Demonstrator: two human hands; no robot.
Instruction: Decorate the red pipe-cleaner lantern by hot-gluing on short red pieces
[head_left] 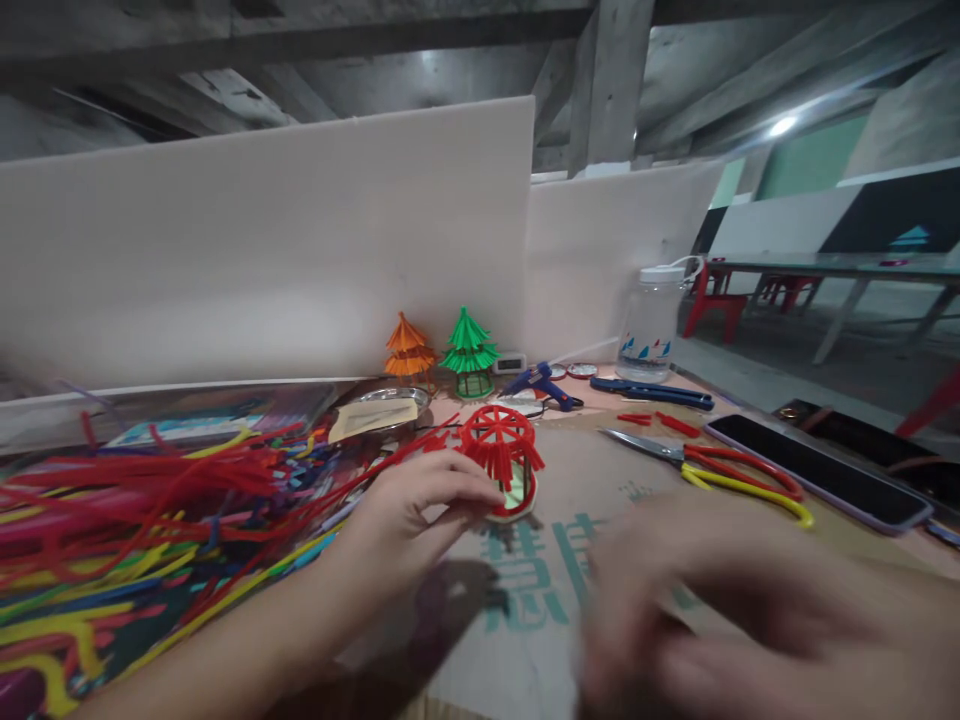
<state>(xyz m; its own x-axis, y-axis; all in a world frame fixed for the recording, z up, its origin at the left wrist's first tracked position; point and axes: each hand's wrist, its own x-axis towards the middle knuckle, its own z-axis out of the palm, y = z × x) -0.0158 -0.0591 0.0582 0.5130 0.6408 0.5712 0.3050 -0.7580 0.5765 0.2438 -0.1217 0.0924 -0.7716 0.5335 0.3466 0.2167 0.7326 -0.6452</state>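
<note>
Low on the cardboard stands a small red pavilion model made of pipe cleaners (499, 450), with a round spoked top, a fringe of hanging red pieces and a pale round base. My left hand (431, 500) reaches in from the left, thumb and fingers pinched at the near left edge of that base. Closer to the camera, on the right, my right hand (720, 600) is curled and smeared by motion, apart from the model. Whether its fingers hold anything does not show. Behind the model stand finished-looking orange (409, 350) and green (469, 355) tiered pavilions.
Many coloured pipe cleaners (150, 520) are heaped at left. A blue glue gun (544, 383), metal dish (397, 400), blue cutter (651, 392), scissors (720, 465) with red and yellow handles, phone (817, 470) and clear bottle (649, 325) surround the cardboard (577, 480). A white partition (262, 260) stands behind.
</note>
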